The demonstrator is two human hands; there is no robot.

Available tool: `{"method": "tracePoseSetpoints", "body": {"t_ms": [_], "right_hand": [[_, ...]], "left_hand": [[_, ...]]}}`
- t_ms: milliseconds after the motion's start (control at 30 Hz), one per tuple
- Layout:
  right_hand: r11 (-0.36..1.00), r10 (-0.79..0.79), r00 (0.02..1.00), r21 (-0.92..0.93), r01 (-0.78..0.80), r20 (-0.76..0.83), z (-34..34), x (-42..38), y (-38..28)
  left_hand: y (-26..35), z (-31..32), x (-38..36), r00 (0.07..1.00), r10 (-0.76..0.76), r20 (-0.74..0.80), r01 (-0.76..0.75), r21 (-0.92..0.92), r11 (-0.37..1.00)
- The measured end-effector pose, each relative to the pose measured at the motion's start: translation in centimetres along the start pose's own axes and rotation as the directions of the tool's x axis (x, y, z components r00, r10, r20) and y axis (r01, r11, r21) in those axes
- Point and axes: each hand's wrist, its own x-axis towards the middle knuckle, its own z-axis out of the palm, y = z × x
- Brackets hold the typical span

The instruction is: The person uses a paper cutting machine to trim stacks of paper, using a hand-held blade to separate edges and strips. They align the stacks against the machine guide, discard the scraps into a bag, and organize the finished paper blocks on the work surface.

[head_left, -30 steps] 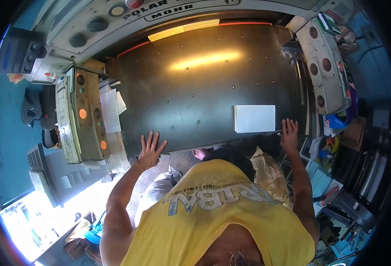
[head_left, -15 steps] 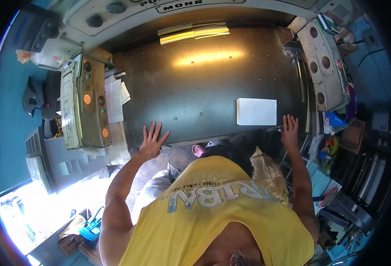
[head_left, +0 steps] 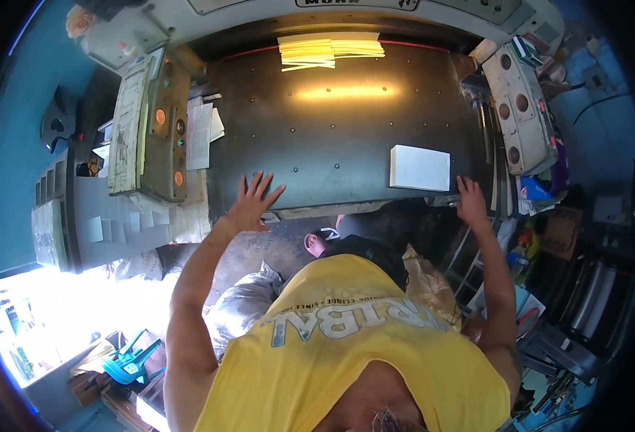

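Observation:
My left hand (head_left: 251, 205) lies at the front left edge of the dark metal machine table (head_left: 288, 147), fingers spread and holding nothing. At the front right edge is my right hand (head_left: 471, 201), its fingers stretched forward over the edge, with nothing seen in them. A stack of white paper (head_left: 420, 168) lies on the table just left of my right hand, apart from it. Toward the back, under the machine's front beam, loose narrow paper strips (head_left: 307, 53) lie in a skewed pile lit yellow.
Worn side blocks with round buttons flank the table, a left block (head_left: 160, 137) and a right block (head_left: 515, 108). Printed sheets (head_left: 200, 133) lie beside the left block. Below the front edge are a grey sack (head_left: 245, 306) and a brown paper bag (head_left: 429, 284).
The view has shifted, so the machine's front sits higher in the picture. The strips at the back look more spread and skewed. Both hands stay at the front edge.

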Motion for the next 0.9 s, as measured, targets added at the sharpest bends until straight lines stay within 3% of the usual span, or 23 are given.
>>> {"method": "tracePoseSetpoints", "body": {"t_ms": [33, 133, 200, 267, 400, 500, 600, 633, 767, 900], "right_hand": [[0.998, -0.010, 1.000, 0.069, 0.011, -0.016, -2.1, 1.6, -0.1], [0.986, -0.077, 0.983, 0.133, 0.100, -0.168, -7.7, 8.1, -2.4], [0.966, -0.163, 0.951, 0.153, 0.208, -0.264, -10.1, 13.6, -5.4], [0.944, -0.253, 0.932, 0.143, 0.297, -0.261, -10.7, 20.4, -8.3], [0.852, -0.453, 0.808, 0.083, 0.516, -0.377, -6.8, 35.4, -11.7], [0.868, -0.458, 0.854, 0.082, 0.490, -0.248, -5.6, 44.1, -13.7], [0.863, -0.461, 0.864, 0.126, 0.490, -0.202, -4.7, 48.4, -14.8], [0.839, -0.475, 0.825, 0.125, 0.530, -0.306, -3.8, 48.8, -15.2], [0.817, -0.467, 0.834, 0.218, 0.534, -0.292, -2.6, 49.3, -15.0], [0.806, -0.495, 0.841, 0.246, 0.538, -0.220, -3.2, 47.3, -15.1]], "left_hand": [[-0.1, -1.7, 0.4, 1.000, 0.000, 0.018, 0.001, -0.062, 0.998], [-3.2, -6.3, 3.8, 0.984, 0.025, -0.176, -0.038, -0.072, 0.997], [-5.9, -10.1, 8.2, 0.971, -0.022, -0.238, 0.029, 0.026, 0.999], [-8.7, -12.9, 14.0, 0.955, -0.074, -0.288, 0.094, 0.058, 0.994], [-13.8, -16.6, 26.1, 0.960, -0.175, -0.220, 0.177, -0.011, 0.984], [-17.6, -17.3, 33.2, 0.965, -0.218, -0.146, 0.210, -0.068, 0.975], [-18.8, -18.2, 36.7, 0.964, -0.258, -0.058, 0.252, -0.096, 0.963], [-19.1, -18.1, 37.4, 0.968, -0.246, -0.057, 0.243, -0.061, 0.968], [-20.1, -17.7, 37.1, 0.957, -0.244, -0.160, 0.214, -0.182, 0.960], [-20.8, -14.1, 36.0, 0.924, -0.188, -0.334, 0.087, -0.296, 0.951]]}}
